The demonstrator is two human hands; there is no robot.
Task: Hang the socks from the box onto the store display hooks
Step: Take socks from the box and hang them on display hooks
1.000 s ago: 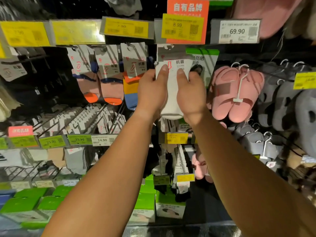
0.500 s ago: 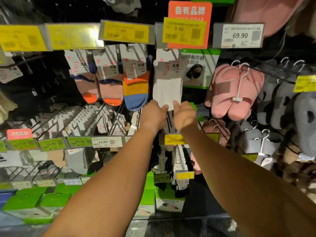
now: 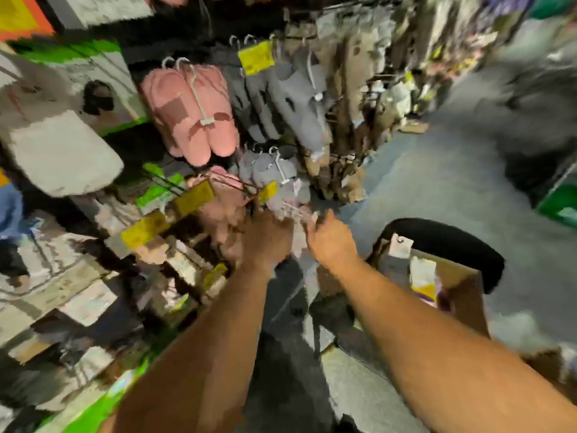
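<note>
The picture is heavily smeared, so only broad shapes read. The display rack point(image 3: 93, 276) fills the left half, tilted, with yellow price tags point(image 3: 143, 229) along its rails. Grey aisle floor point(image 3: 437, 182) runs up the right side. At the lower right stands a brown cardboard box point(image 3: 462, 295), open at the top, with pale packs, probably the socks point(image 3: 423, 273), showing inside; a black rounded bar point(image 3: 443, 242) curves just behind it. A white sock pack point(image 3: 62, 151) hangs at the rack's upper left edge. Pink slippers point(image 3: 190, 114) hang on a white hanger near the rack's upper middle, with grey slippers point(image 3: 296, 98) just beside them to the right. Both bare forearms reach forward from the bottom edge. The left hand point(image 3: 265, 239) and the right hand point(image 3: 331, 242) sit close together in front of the rack's lower right corner, fingers curled loosely. Whether either has hold of anything cannot be told through the blur.
</note>
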